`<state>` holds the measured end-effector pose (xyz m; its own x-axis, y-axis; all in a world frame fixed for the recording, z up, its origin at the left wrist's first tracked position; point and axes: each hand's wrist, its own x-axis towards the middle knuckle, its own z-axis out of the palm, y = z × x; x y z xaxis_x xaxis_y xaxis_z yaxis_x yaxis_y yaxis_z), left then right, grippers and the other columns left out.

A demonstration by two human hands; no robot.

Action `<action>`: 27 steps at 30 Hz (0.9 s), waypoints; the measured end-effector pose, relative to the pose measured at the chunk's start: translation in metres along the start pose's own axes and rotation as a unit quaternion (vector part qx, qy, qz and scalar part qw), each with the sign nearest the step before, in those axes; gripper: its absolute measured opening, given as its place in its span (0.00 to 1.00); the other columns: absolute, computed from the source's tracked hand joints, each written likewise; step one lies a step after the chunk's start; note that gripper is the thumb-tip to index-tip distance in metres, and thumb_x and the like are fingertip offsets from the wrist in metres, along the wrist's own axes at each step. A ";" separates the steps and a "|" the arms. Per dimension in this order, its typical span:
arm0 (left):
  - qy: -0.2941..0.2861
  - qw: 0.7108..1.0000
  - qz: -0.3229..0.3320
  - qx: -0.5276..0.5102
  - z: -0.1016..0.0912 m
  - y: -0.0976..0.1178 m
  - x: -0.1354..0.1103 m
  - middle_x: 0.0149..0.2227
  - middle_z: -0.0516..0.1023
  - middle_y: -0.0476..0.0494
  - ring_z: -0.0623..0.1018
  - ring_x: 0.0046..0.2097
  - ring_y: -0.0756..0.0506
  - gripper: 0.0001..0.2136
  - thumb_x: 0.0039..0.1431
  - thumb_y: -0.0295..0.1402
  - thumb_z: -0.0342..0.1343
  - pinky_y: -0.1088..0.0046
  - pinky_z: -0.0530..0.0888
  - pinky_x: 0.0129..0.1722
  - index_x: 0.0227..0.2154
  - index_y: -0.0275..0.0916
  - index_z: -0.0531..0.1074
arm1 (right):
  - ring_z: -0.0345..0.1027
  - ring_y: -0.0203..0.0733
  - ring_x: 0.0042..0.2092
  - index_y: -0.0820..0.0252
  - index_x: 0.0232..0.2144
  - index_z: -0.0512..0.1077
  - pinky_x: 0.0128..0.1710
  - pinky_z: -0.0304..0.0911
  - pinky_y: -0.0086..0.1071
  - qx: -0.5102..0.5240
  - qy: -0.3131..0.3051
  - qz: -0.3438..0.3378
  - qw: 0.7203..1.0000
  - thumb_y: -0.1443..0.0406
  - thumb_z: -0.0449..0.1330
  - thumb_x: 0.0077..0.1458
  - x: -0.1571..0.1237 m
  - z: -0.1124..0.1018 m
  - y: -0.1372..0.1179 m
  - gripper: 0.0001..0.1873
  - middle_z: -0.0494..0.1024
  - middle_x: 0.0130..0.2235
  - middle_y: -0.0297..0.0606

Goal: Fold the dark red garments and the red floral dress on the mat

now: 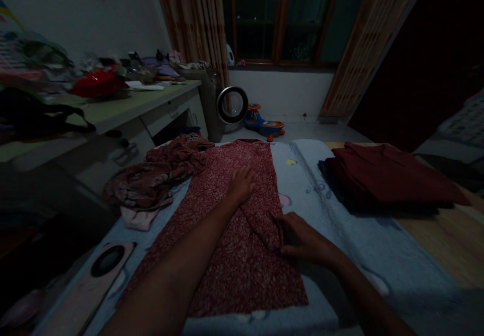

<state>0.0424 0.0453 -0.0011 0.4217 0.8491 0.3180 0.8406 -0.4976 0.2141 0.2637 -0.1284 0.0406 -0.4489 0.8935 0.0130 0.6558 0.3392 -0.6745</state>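
A dark red knit-like garment [242,260] is spread on a light blue cover [378,240], reaching from the centre of the view down to 6 o'clock. Just below the centre, the left hand [242,184] is laid palm down on the cloth, its fingers loosely extended and nothing grasped. At between 4 and 5 o'clock, the right hand [302,239] is placed at the end of a flap [264,226], apparently a sleeve, with thumb and fingers partly parted around its edge; whether cloth is pinched cannot be told.

For a neat result, the body is best pinned lightly by the left palm while the flap is laid straight, its creases stroked outward and its edge kept within the garment's side.

The cloth is flecked all over with pale specks. The neckline [248,141] is seen at the garment's 12 o'clock end; the broad, fairly straight hem [249,310] lies at 6 o'clock. The body is mostly flat, with wrinkles gathered beside the flap.
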 end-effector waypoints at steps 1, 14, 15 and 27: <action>0.008 1.000 0.006 -0.013 -0.006 0.006 -0.006 0.65 0.63 0.37 0.61 0.66 0.37 0.19 0.61 0.29 0.53 0.50 0.57 0.65 0.55 0.41 0.68 | 0.65 0.50 0.51 0.57 0.59 0.65 0.52 0.62 0.41 -0.013 0.002 -0.002 1.000 0.64 0.69 0.46 -0.004 0.005 -0.001 0.37 0.72 0.51 0.44; -0.065 0.983 0.096 -0.141 -0.055 0.074 -0.133 0.65 0.60 0.40 0.62 0.63 0.36 0.36 0.51 0.27 0.60 0.54 0.63 0.62 0.64 0.44 0.59 | 0.70 0.41 0.39 0.58 0.35 0.74 0.41 0.65 0.33 0.051 0.171 -0.021 0.984 0.69 0.56 0.54 0.011 0.017 0.006 0.08 0.76 0.36 0.37; -0.052 0.987 0.083 -0.127 -0.053 0.076 -0.133 0.65 0.61 0.40 0.63 0.62 0.36 0.34 0.52 0.26 0.59 0.54 0.64 0.61 0.63 0.44 0.61 | 0.69 0.41 0.39 0.58 0.34 0.74 0.40 0.65 0.33 0.066 0.177 -0.023 0.982 0.67 0.56 0.54 0.012 0.016 0.003 0.07 0.75 0.36 0.37; -0.013 0.959 -0.001 -0.283 -0.063 0.083 -0.124 0.50 0.76 0.43 0.75 0.51 0.45 0.17 0.65 0.28 0.44 0.67 0.71 0.54 0.50 0.41 0.73 | 0.69 0.43 0.49 0.49 0.59 0.58 0.43 0.71 0.36 0.405 0.154 0.050 0.900 0.68 0.58 0.42 0.010 0.038 -0.020 0.39 0.68 0.56 0.39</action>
<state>0.0384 -0.1129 0.0358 0.4348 0.8505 0.2960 0.5248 -0.5064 0.6842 0.2228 -0.1371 0.0259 -0.1408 0.9892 0.0416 -0.0298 0.0378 -0.9988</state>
